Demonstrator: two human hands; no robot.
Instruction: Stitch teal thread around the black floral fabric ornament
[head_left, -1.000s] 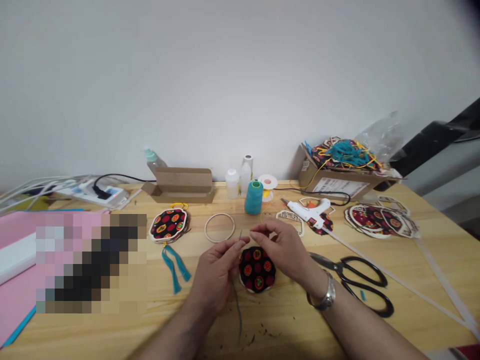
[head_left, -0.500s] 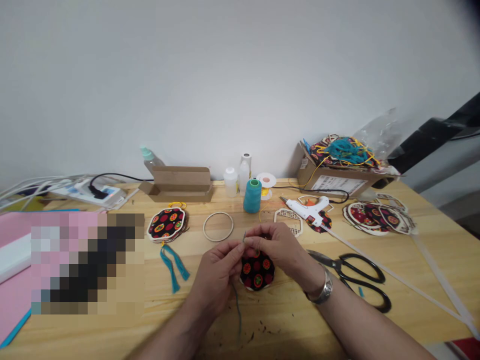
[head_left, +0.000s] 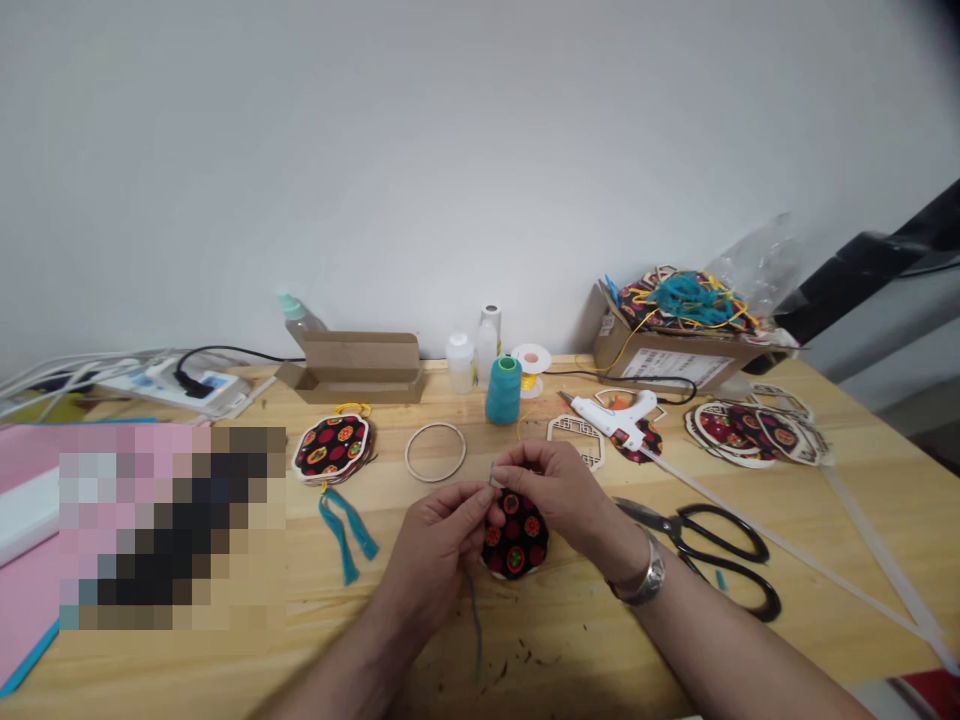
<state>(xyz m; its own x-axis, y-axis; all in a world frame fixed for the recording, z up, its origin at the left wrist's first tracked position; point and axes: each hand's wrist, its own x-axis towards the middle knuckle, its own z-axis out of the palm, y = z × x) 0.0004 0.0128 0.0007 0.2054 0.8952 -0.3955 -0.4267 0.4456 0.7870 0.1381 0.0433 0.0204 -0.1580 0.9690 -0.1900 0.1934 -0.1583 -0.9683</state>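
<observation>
My left hand (head_left: 439,545) and my right hand (head_left: 559,495) meet above a round black fabric piece (head_left: 516,546) with red and yellow flowers, lying on the wooden table (head_left: 570,640). The fingertips of both hands pinch together at one spot around a thin grey-teal thread (head_left: 475,620) that hangs down toward me. Whether a needle is between the fingertips is too small to tell. A silver bracelet (head_left: 646,580) is on my right wrist.
Black scissors (head_left: 712,560) lie right of my hands, a white glue gun (head_left: 615,415) beyond them. A teal thread cone (head_left: 504,390), wooden ring (head_left: 436,452), finished piece with teal tassel (head_left: 334,448), cardboard boxes (head_left: 667,350) and more fabric pieces (head_left: 750,432) stand further back.
My hands, apart a second ago, have come together so the fingertips touch over the fabric piece. The view has shifted slightly; nothing else on the table moved.
</observation>
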